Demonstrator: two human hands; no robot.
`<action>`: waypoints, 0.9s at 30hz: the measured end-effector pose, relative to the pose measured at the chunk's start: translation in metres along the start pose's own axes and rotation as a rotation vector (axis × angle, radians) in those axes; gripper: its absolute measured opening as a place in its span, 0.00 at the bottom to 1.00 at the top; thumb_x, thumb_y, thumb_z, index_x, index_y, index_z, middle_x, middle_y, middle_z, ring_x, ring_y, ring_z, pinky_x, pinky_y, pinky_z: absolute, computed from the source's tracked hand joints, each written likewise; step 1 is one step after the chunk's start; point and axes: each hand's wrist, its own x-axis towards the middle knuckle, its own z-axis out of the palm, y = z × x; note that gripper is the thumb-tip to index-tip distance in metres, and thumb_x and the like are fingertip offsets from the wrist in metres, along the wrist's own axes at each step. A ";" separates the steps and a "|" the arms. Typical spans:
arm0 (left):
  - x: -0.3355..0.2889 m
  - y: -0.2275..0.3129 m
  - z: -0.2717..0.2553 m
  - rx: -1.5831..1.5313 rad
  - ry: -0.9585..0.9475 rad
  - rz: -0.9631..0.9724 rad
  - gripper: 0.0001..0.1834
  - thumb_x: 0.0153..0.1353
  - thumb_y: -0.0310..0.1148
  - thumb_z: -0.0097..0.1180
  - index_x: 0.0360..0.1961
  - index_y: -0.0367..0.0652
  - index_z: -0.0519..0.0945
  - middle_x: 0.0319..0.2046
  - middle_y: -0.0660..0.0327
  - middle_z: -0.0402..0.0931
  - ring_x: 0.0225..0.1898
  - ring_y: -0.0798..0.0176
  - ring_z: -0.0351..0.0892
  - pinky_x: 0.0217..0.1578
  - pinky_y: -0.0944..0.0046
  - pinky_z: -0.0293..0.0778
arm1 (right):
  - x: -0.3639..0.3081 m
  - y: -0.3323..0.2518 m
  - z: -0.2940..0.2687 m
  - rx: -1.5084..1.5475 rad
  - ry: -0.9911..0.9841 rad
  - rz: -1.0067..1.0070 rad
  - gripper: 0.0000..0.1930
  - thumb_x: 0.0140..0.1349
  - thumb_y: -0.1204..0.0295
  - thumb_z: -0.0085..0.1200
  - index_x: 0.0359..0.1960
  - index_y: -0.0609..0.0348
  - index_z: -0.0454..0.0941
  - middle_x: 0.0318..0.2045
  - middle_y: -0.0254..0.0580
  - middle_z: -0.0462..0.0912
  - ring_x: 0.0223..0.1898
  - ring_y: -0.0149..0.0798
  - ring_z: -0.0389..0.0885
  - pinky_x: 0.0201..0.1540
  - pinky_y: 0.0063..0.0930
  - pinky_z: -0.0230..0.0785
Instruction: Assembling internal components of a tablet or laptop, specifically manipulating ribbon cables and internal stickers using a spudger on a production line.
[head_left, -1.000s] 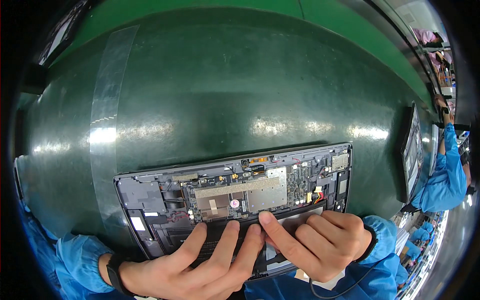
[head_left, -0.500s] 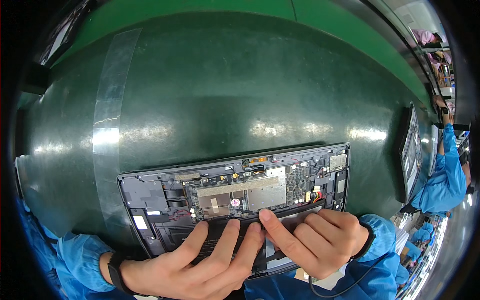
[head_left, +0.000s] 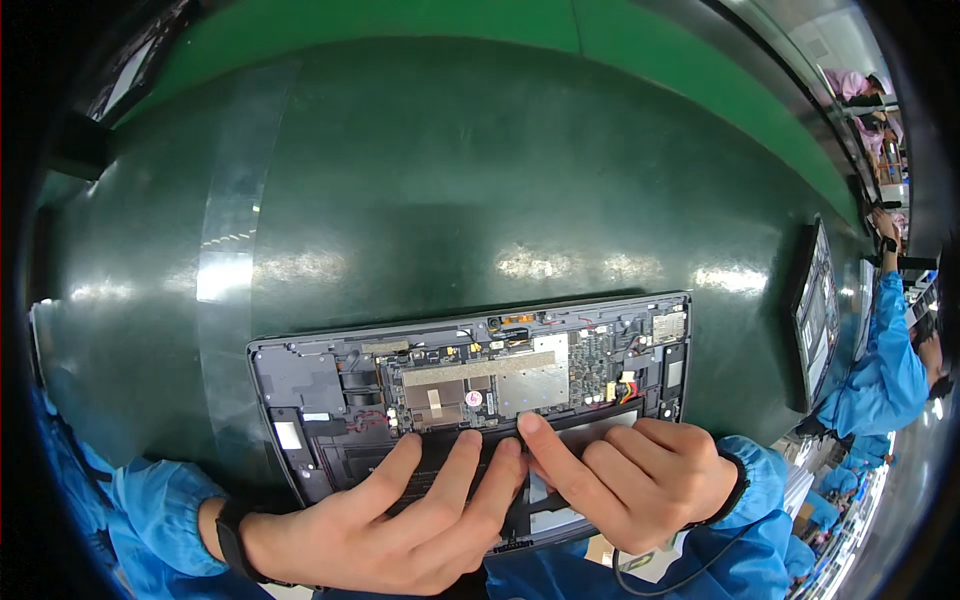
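Note:
An opened flat computer (head_left: 325, 376), laptop or tablet, lies on the bench close to me, its dark frame slightly tilted. Inside show a circuit board (head_left: 590, 368) with a silver metal shield (head_left: 530, 388), coloured wires (head_left: 628, 389) and a black battery-like panel (head_left: 372, 462) along the near side. My left hand (head_left: 390, 525) reaches over that panel, fingers spread, their tips resting along its upper edge. Beside it, my right hand (head_left: 635, 480) presses its index fingertip at the same edge below the shield. Its other fingers are curled, and the palm is hidden.
Clear tape (head_left: 232, 230) runs across the green bench mat (head_left: 430, 180) at left. Another opened device (head_left: 817, 315) stands at the right edge, near a co-worker's blue sleeve (head_left: 885, 350). A dark cable (head_left: 690, 585) hangs from my right wrist.
The view has shifted slightly, so the tape and the device's left side appear farther right. Both hands stay at the same edge, with only small finger movement.

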 end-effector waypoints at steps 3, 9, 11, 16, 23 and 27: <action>0.001 0.002 0.001 -0.029 -0.011 0.010 0.24 0.66 0.51 0.53 0.47 0.44 0.87 0.56 0.57 0.80 0.55 0.57 0.79 0.53 0.53 0.75 | -0.005 0.000 -0.001 -0.005 -0.031 -0.006 0.30 0.42 0.73 0.56 0.52 0.72 0.83 0.18 0.24 0.63 0.18 0.23 0.65 0.20 0.16 0.61; -0.006 0.010 -0.035 0.130 -0.045 0.011 0.29 0.62 0.50 0.59 0.53 0.36 0.83 0.56 0.54 0.80 0.53 0.55 0.80 0.52 0.57 0.75 | -0.034 -0.005 -0.077 0.160 -0.011 0.182 0.34 0.54 0.53 0.63 0.58 0.65 0.80 0.22 0.28 0.63 0.20 0.27 0.68 0.22 0.21 0.63; -0.009 0.024 -0.061 0.010 -0.040 -0.045 0.31 0.61 0.51 0.61 0.54 0.34 0.82 0.55 0.53 0.80 0.50 0.56 0.80 0.49 0.58 0.76 | -0.054 -0.025 -0.080 0.181 -0.015 0.203 0.35 0.53 0.54 0.65 0.59 0.65 0.80 0.24 0.29 0.64 0.22 0.28 0.70 0.23 0.22 0.65; -0.014 0.090 -0.079 -0.654 -0.018 -0.280 0.28 0.58 0.38 0.69 0.56 0.31 0.80 0.38 0.56 0.81 0.35 0.58 0.80 0.35 0.63 0.75 | -0.059 -0.093 -0.055 0.464 0.192 0.225 0.24 0.56 0.65 0.70 0.53 0.63 0.83 0.26 0.33 0.71 0.26 0.32 0.78 0.27 0.25 0.73; -0.054 0.157 -0.057 -0.776 0.424 -0.569 0.15 0.57 0.25 0.69 0.47 0.37 0.85 0.25 0.57 0.76 0.25 0.55 0.74 0.25 0.59 0.70 | -0.059 -0.140 -0.036 1.398 0.367 0.541 0.13 0.51 0.83 0.72 0.41 0.65 0.89 0.36 0.41 0.86 0.33 0.30 0.84 0.37 0.23 0.77; -0.075 0.169 -0.060 -0.768 0.531 -0.721 0.11 0.56 0.22 0.68 0.41 0.35 0.87 0.26 0.57 0.84 0.25 0.58 0.77 0.27 0.61 0.72 | -0.030 -0.166 -0.021 1.397 0.449 0.428 0.14 0.52 0.82 0.72 0.42 0.64 0.89 0.35 0.43 0.87 0.38 0.33 0.86 0.41 0.25 0.78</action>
